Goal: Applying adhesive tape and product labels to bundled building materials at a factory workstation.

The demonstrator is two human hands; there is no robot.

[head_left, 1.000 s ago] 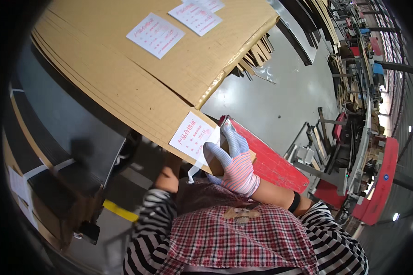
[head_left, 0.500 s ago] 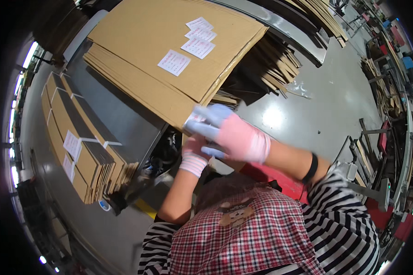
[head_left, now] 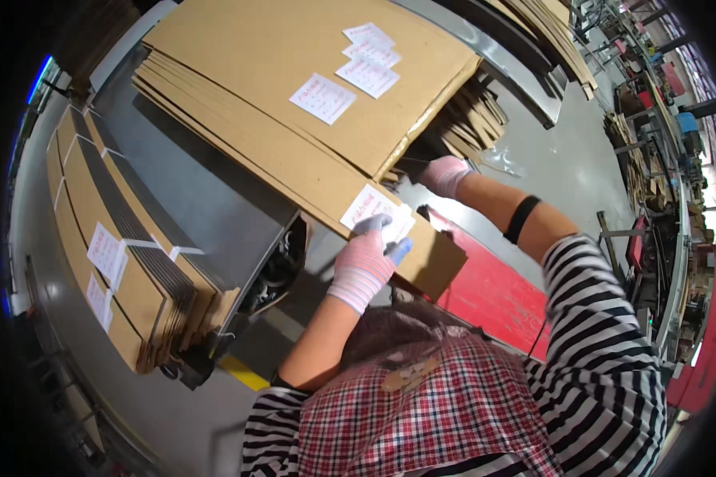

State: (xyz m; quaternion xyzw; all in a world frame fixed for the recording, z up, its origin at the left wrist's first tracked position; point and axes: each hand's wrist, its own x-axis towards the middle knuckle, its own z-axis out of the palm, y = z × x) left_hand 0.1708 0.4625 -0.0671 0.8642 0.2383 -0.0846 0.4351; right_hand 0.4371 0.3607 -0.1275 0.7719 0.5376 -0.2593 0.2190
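My left hand point(head_left: 366, 258), in a pink and pale-blue glove, presses on white printed labels point(head_left: 364, 205) lying on a long cardboard strip point(head_left: 318, 187). Its index finger and thumb are spread apart on the paper. My right hand point(head_left: 447, 175), in the same kind of glove, is beyond the strip beside the corner of a large cardboard stack point(head_left: 239, 40). Its fingers are curled and partly hidden, so what they hold, if anything, cannot be made out. Several more labels point(head_left: 322, 98) lie on top of the stack.
Strapped bundles of cardboard strips point(head_left: 127, 262) lie to the left on a grey surface point(head_left: 183, 159). A red panel point(head_left: 497, 298) is near my right forearm. More strips point(head_left: 477, 127) stick out beyond the stack, and a metal-edged table point(head_left: 525, 91) stands behind.
My right hand has moved away from my left and reached to the far right beside the stack. My left hand has shifted slightly right and now lies on the label, which shows more fully.
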